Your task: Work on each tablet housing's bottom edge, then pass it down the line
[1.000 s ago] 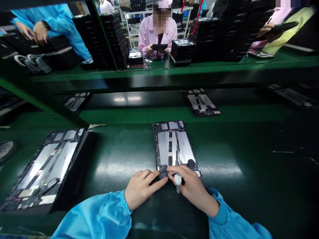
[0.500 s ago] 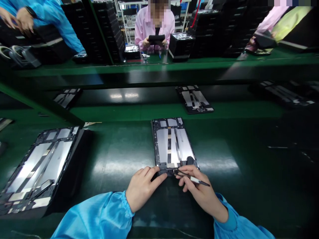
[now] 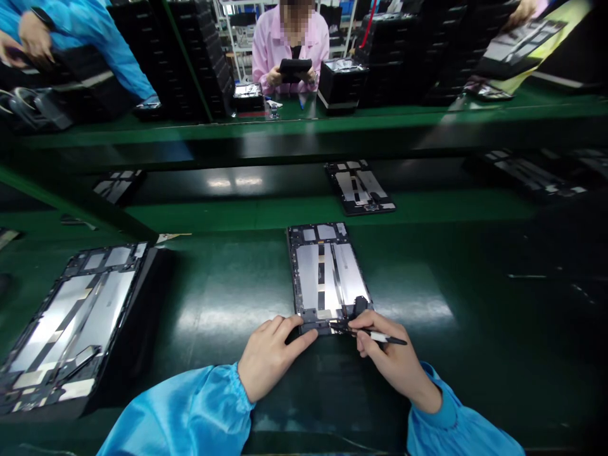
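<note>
An opened tablet chassis (image 3: 325, 272) with silver battery cells lies on the green mat in front of me. My left hand (image 3: 270, 361) rests at its near left corner, fingers curled and pressing on the frame's edge. My right hand (image 3: 392, 361) pinches black tweezers (image 3: 375, 334) that lie nearly flat, their tip pointing left at the chassis's near edge, beside a small black part (image 3: 360, 305). Both sleeves are bright blue.
A stack of open tablet chassis (image 3: 66, 323) sits at my left. Another chassis (image 3: 360, 187) lies on the dark conveyor beyond, with more at its left (image 3: 116, 185) and right (image 3: 532, 171). Across the line a person in pink (image 3: 289, 47) holds a tablet; black tray stacks (image 3: 342, 82) stand nearby.
My right hand turned the tool from upright over the chassis to lying nearly flat, tip at the near edge. My left hand stayed put. The chassis on the conveyor drifted left.
</note>
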A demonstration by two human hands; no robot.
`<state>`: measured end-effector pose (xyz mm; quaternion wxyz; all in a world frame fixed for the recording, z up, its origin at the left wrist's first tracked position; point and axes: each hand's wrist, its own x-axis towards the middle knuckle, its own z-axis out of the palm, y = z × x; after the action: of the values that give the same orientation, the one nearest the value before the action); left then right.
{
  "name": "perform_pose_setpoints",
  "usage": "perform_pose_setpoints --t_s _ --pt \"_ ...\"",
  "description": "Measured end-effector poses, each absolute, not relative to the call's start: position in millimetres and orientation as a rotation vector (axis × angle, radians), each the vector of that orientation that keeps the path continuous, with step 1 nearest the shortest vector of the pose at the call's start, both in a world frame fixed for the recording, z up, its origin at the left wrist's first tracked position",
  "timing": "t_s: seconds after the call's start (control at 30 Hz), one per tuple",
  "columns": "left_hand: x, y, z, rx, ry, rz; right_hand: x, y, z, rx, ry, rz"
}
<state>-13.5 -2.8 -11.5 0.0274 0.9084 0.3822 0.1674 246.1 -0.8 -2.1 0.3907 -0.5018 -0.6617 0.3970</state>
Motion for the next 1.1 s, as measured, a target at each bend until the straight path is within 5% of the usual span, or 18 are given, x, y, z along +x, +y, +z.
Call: perform_pose_setpoints --t_s 0.47,0.8,1.1 --pt "-20 4 -9 2.796 1.118 0.619 227 -4 9 -1.076 -1.868 1.105" --pt "-14 -22 -1 2.839 0.879 0.577 237 -13 -1 -1.285 -1.523 1.531" --pt "-10 -28 -6 2.907 0.700 0.420 237 -11 4 -1.359 -1.941 1.276"
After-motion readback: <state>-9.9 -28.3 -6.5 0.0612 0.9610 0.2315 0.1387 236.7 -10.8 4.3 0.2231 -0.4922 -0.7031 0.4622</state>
